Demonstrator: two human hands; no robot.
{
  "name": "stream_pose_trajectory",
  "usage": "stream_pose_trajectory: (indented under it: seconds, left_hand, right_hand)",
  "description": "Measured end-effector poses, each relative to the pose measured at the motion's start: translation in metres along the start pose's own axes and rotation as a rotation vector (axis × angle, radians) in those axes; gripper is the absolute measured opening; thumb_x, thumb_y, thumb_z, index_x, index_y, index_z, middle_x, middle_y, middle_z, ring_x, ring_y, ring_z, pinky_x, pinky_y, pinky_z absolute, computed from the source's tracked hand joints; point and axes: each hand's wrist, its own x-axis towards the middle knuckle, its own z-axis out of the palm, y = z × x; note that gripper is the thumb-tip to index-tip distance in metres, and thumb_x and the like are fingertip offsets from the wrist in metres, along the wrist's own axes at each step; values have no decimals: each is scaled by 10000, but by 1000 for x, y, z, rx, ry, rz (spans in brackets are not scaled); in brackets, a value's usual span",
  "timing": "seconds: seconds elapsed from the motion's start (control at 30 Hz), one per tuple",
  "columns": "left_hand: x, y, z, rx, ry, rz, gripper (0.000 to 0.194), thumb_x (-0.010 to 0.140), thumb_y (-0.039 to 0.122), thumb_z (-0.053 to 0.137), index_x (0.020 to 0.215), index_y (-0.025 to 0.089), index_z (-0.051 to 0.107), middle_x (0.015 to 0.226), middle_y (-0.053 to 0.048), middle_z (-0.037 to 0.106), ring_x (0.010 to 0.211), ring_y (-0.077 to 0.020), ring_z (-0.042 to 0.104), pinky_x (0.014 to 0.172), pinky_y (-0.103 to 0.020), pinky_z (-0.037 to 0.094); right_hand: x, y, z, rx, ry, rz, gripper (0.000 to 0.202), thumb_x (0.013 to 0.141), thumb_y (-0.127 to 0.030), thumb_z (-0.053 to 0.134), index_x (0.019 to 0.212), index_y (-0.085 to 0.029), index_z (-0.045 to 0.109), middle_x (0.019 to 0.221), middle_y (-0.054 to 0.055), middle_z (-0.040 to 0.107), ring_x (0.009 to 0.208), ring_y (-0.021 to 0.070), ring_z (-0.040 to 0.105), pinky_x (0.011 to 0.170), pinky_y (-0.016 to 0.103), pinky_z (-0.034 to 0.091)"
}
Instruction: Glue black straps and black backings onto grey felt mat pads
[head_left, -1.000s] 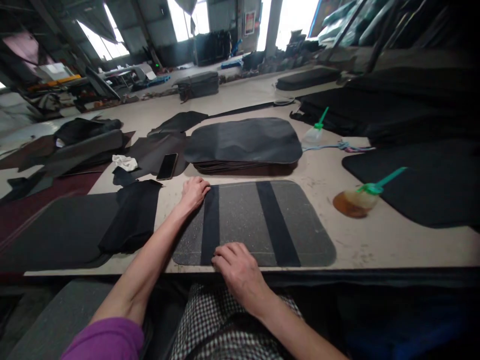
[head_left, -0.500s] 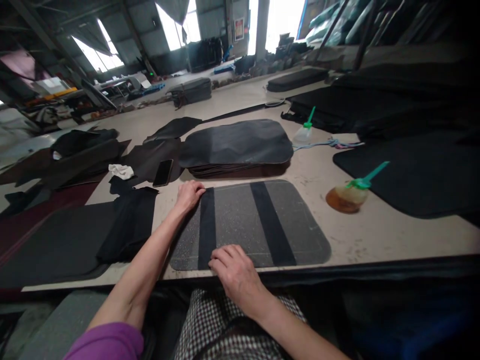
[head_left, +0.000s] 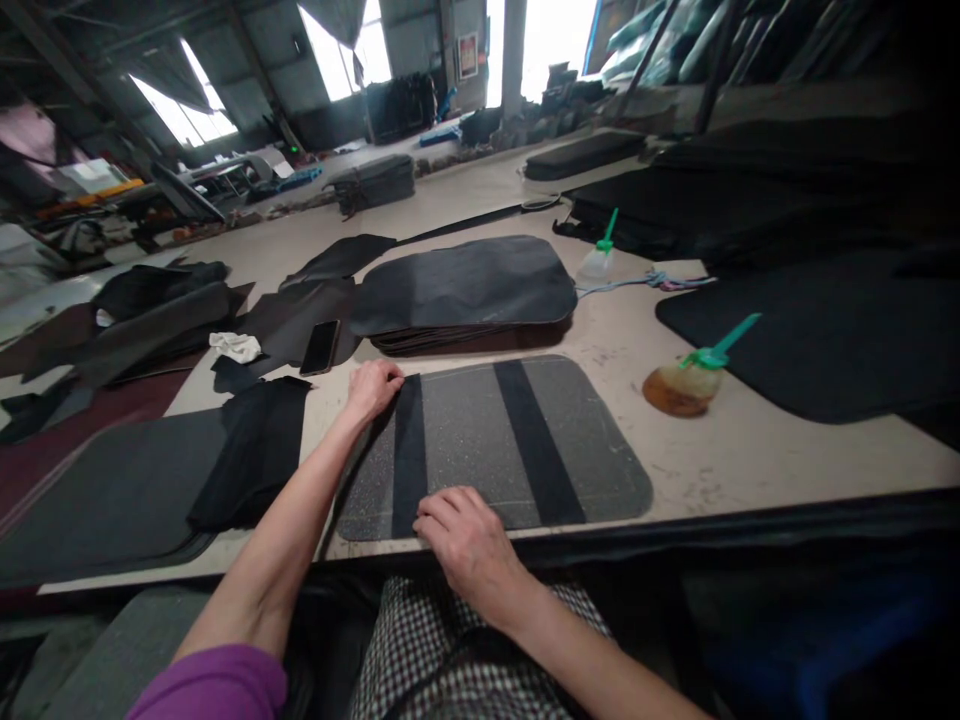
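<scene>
A grey speckled panel with rounded corners lies flat at the table's near edge. Two black fabric strips cross it from back to front: a left strip and a right strip. At the far end of the left strip, my left hand is closed, fingertips pinched at the strip's top by the panel's back edge. My right hand has its fingers curled down on that strip's near end; its fingertips are partly hidden. Just behind the panel is a stack of dark sheets.
Right of the panel stands a bottle of amber liquid with a green spout; a clear one is farther back. A phone, a crumpled white cloth and black fabric lie left. Dark sheets cover the right side.
The view has shifted slightly, so the table's things appear a little farther left. Both hands keep their places at the two ends of the left strip.
</scene>
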Motion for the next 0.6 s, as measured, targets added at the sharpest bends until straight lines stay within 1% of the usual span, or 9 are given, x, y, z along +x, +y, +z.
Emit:
stream_pose_trajectory:
  seconds: [0.1, 0.23, 0.33, 0.43, 0.47, 0.53, 0.6]
  left_hand:
    - [0, 2, 1, 5, 9, -12, 156, 906, 304, 640, 959, 258, 779, 1080, -63, 752, 1034, -271, 653, 871, -372, 481]
    - [-5, 7, 4, 17, 62, 4, 254, 912, 260, 608, 1135, 239, 728, 1176, -106, 709, 1112, -294, 619, 926, -419, 463]
    - [-12, 12, 5, 24, 69, 98, 310, 887, 137, 542, 1099, 262, 731, 1171, -100, 714, 1174, -299, 578, 1021, -467, 401]
    - [-20, 11, 5, 25, 75, 220, 443, 774, 37, 527, 1081, 274, 742, 1168, -102, 735, 1211, -323, 557, 1085, -534, 332]
    - [-22, 9, 6, 16, 84, 249, 473, 744, 35, 531, 1092, 275, 743, 1180, -104, 740, 1227, -337, 552, 1097, -559, 317]
    - [-22, 3, 7, -49, 106, 244, 462, 724, 72, 536, 1079, 277, 749, 1180, -97, 754, 1243, -357, 559, 1116, -596, 305]
    - [-21, -4, 8, -214, 106, 142, 371, 739, 157, 549, 1027, 276, 751, 1139, -80, 770, 1213, -349, 602, 1123, -579, 348]
  right_hand:
    - [0, -1, -1, -13, -10, 1, 44, 977, -135, 667, 999, -167, 687, 1071, 47, 687, 997, 228, 554, 868, 368, 439]
    - [0, -1, -2, -40, -24, -14, 40, 993, -155, 653, 1002, -162, 691, 1066, 53, 685, 1006, 228, 545, 878, 364, 438]
    - [1, 0, -1, -61, -24, -22, 40, 1001, -171, 652, 1002, -167, 691, 1044, 54, 680, 1006, 221, 538, 875, 361, 434]
    - [1, 1, -1, -113, -20, -36, 77, 1011, -202, 644, 946, -174, 675, 989, 43, 674, 992, 218, 530, 894, 387, 424]
    - [1, 1, -2, -137, -20, -47, 89, 1012, -203, 637, 934, -176, 669, 981, 42, 674, 1005, 221, 528, 921, 407, 416]
    - [0, 0, -4, -182, -20, -71, 86, 1006, -197, 627, 928, -181, 659, 980, 40, 678, 1050, 230, 522, 991, 451, 390]
    - [-1, -1, -7, -212, -18, -83, 87, 1002, -200, 614, 926, -187, 654, 992, 37, 688, 1095, 235, 517, 1074, 502, 341]
